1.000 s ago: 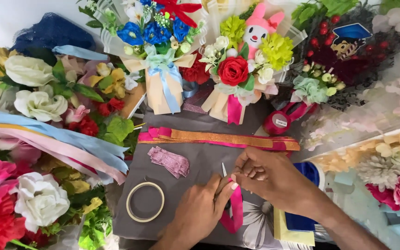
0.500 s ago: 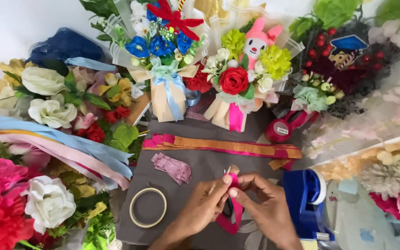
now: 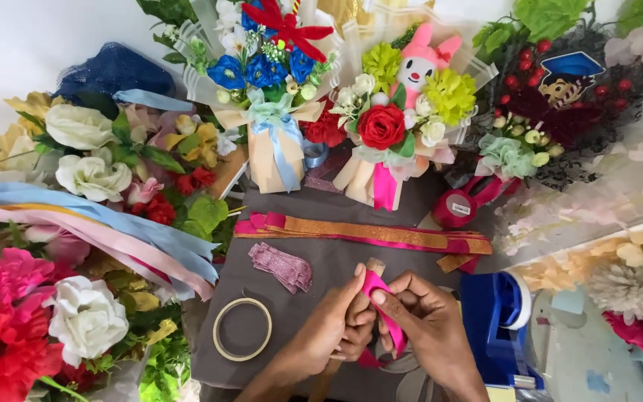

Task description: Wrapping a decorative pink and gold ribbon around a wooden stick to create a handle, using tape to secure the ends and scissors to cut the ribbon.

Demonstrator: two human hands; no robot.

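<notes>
Both hands meet low in the middle of the head view, over a grey cloth mat (image 3: 336,253). My left hand (image 3: 334,327) grips a thin wooden stick (image 3: 374,266) whose top pokes up above the fingers. My right hand (image 3: 427,321) pinches a bright pink ribbon (image 3: 381,307) that wraps around the stick and trails down between the hands. A small pile of pink glitter ribbon pieces (image 3: 282,266) lies just left of the hands. Beside it sits a clear tape ring (image 3: 242,328).
Long pink and gold ribbons (image 3: 366,231) lie across the mat. Behind them stand a blue-flower bouquet (image 3: 266,82) and a red-rose bouquet with a pink bunny (image 3: 403,104). Artificial flowers and ribbon strips (image 3: 76,223) crowd the left. A blue tape dispenser (image 3: 496,313) and red scissors (image 3: 464,205) sit right.
My hands have come together at the stick and lifted it. The pink ribbon, which hung loose a second ago, is now wound around the stick's upper part. The camera has tilted slightly.
</notes>
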